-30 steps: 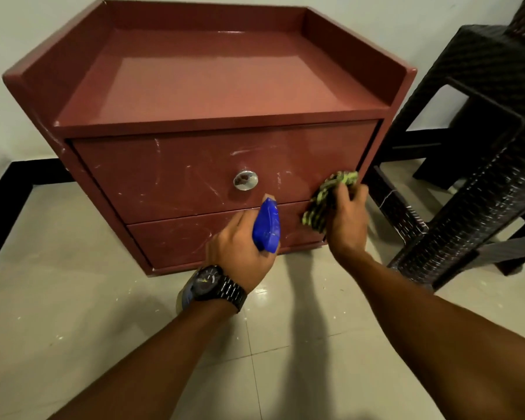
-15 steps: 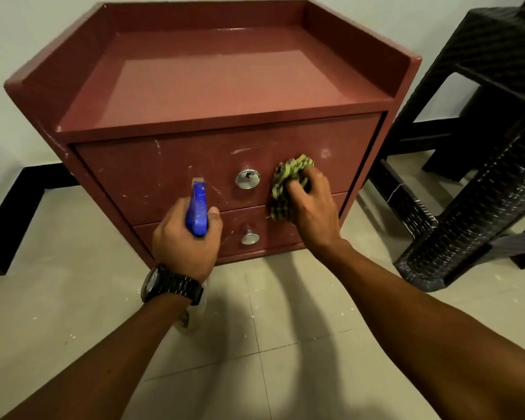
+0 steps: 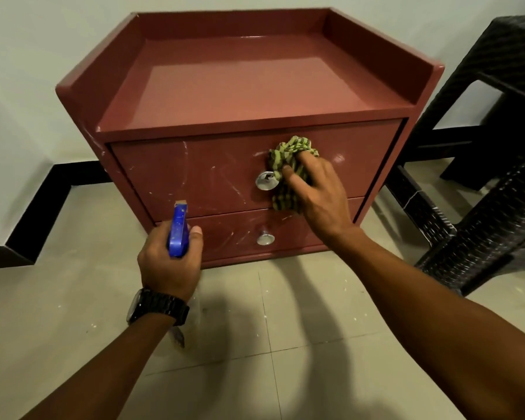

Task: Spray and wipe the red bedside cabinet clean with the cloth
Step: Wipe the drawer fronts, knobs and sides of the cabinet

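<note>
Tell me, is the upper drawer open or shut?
Shut: the upper drawer front sits level with the red bedside cabinet frame, no gap showing.

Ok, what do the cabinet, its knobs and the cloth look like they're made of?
Red cabinet: probably painted or laminated board, glossy, with pale scuffs on the drawer fronts. Upper knob and lower knob: shiny, mirror-like, likely metal or chromed plastic. Cloth in the right hand: soft, bunched, striped green fabric.

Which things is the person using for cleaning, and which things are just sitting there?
Used for the job:
red bedside cabinet
green striped cloth, pressed on the top drawer by the right hand
blue spray bottle, gripped by the left hand

Just there:
dark woven stool beside the cabinet
black wristwatch
</note>
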`<state>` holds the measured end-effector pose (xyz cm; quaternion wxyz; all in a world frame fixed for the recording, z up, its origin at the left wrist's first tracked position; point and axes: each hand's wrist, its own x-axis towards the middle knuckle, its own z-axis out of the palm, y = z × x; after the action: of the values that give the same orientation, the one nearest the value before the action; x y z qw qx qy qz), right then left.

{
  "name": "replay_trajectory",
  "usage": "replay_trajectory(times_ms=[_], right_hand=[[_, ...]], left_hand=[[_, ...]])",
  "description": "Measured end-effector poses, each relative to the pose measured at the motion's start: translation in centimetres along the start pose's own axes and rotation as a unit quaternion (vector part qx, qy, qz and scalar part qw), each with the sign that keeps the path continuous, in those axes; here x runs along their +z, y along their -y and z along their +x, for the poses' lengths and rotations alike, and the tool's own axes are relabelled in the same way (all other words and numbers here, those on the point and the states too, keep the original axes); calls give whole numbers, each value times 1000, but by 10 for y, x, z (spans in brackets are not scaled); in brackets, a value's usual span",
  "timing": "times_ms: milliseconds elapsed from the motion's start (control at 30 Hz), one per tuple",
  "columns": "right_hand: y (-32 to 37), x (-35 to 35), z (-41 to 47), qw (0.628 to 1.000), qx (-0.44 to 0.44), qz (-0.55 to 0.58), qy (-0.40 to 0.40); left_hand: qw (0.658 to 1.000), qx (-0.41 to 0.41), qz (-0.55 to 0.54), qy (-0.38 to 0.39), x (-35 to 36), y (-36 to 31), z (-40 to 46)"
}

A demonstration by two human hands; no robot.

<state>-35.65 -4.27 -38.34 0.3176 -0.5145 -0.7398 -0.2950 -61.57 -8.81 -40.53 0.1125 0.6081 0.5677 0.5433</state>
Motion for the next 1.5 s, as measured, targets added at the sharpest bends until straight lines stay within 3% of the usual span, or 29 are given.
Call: replay_trajectory(times_ms=[67,167,333,467,533,600,667,733,767,933,1000,1100,1200,1267,1367,1500], right_hand=[[-13,-4,-5,1000,14,8,16],[-3,-5,10,990,110,79,-49],[26,-5,50,991,-106,18,-78],[0,-14,39,985,-169,-29,-26],[-22,-19,28,991,-120,-43,-30],[-43,-20,15,996,5,-53,-65],[-55,-17,-8,978,172,-72,-89],[-48,-9,-34,946,312,-76,-45],[-41,-1,-47,936,341,-80,-20],[18,35,-80,944,312,25,104],[30,34,-69,943,308,84,96],[17,29,-51,943,315,103,18],[0,29,-61,871,477,109,-48],[12,38,-78,830,546,109,6],[55,56,-84,850,501,142,84],[72,57,-71,870,454,187,47]], left_hand=[[1000,8,2,0,-6,1,1],[1000,19,6,-1,-14,5,5],[1000,27,10,2,-16,7,8],[1000,30,-5,-3,-12,4,6],[999,40,-6,-5,-13,3,5],[999,39,-8,-7,-14,2,5],[999,38,-6,-10,-14,2,7],[999,33,-10,-12,-13,2,9],[999,32,-11,-12,-11,2,9],[999,-47,-25,-10,0,8,4],[995,-92,-35,-23,3,9,6],[992,-109,-50,-31,3,2,11],[995,-84,-43,-18,2,-6,16],[996,-75,-43,-10,-1,-9,16],[996,-83,-29,4,-2,-8,14],[995,-98,-10,14,0,1,11]])
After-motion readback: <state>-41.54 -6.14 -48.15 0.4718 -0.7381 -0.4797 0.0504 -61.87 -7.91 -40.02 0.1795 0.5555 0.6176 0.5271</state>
